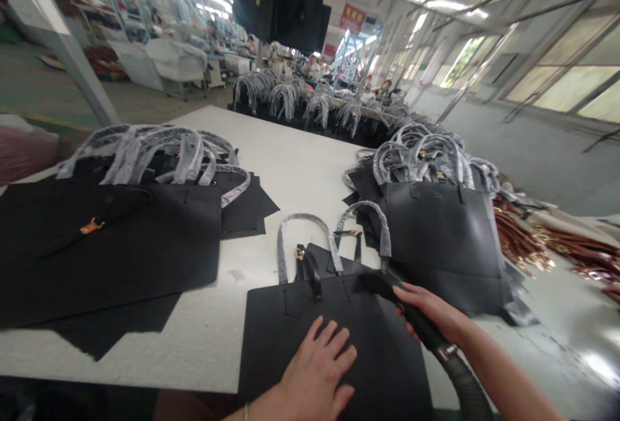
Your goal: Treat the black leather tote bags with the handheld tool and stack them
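A black bag panel [378, 350] with two plastic-wrapped handles lies flat on the white table [290, 169], close to me. My left hand [322, 366] rests on it with fingers spread, holding nothing. In my right hand [429, 311] is a black nozzle [416, 321] joined to a ribbed hose [462, 382]. Its dark, slightly blurred tip is over the panel's upper edge, near the right handle. A short black strap with a gold buckle [301, 252] stands at the top edge between the handles.
Black bag pieces [111, 240] are stacked at left, more bags [440, 234] at right. Brown straps [520, 237] with gold metal ends lie at far right. Handled bags [317, 111] line the table's far side; black bags [281, 8] hang above. A metal post [72, 53] rises at left.
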Demonstrator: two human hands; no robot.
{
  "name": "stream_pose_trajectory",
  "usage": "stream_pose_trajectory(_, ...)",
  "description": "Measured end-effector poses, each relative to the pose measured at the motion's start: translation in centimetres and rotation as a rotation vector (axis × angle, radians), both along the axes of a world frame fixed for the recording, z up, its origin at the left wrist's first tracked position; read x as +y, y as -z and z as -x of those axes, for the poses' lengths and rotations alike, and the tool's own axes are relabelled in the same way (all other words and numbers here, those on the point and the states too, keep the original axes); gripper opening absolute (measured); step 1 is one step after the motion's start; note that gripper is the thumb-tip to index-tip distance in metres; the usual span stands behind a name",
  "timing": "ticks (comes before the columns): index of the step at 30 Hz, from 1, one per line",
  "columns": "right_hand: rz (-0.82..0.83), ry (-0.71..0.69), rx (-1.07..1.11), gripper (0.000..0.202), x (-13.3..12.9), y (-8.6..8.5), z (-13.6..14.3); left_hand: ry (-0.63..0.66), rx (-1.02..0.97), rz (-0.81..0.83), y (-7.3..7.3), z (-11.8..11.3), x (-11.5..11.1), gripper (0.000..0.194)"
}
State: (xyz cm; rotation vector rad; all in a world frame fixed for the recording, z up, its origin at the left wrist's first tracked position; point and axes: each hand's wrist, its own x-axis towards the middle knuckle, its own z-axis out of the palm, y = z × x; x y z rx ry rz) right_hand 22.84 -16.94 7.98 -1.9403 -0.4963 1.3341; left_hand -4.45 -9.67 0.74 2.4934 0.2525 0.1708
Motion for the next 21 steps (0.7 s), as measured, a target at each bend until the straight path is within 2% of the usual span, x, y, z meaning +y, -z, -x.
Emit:
stream_pose_trajectory(3, -0.094, 0.045, -0.091, 0.037, 1.0, -1.0, 0.2, -0.009, -0.007, -0.016, 0.2, 0.0, 0.0, 0.053)
stream_pose_trajectory(5, -0.165, 0.075, -0.151, 0.043, 0.7, -1.9, 0.7, -0.008, -0.020, -0.031, 0.4, -0.1, -0.1, 0.053)
stream_pose_trajectory(7, -0.183, 0.047, -0.169, 0.049, -0.2, -2.8, 1.5, -0.014, -0.037, -0.050, 0.6, -0.2, -0.3, 0.052)
stream_pose_trajectory(9, -0.131, -0.032, -0.158, 0.056, -1.1, -3.2, 2.7, -0.020, -0.057, -0.069, 0.7, -0.3, -0.5, 0.052)
stream_pose_trajectory(14, 0.028, -0.240, -0.070, 0.066, -1.7, -2.4, 6.5, 0.001, -0.103, -0.122, 1.0, -0.6, -1.0, 0.050)
stream_pose_trajectory(21, 0.010, -0.471, -0.001, 0.068, 1.7, -1.0, 9.4, 0.041, -0.143, -0.217, 1.1, -0.9, -1.0, 0.048)
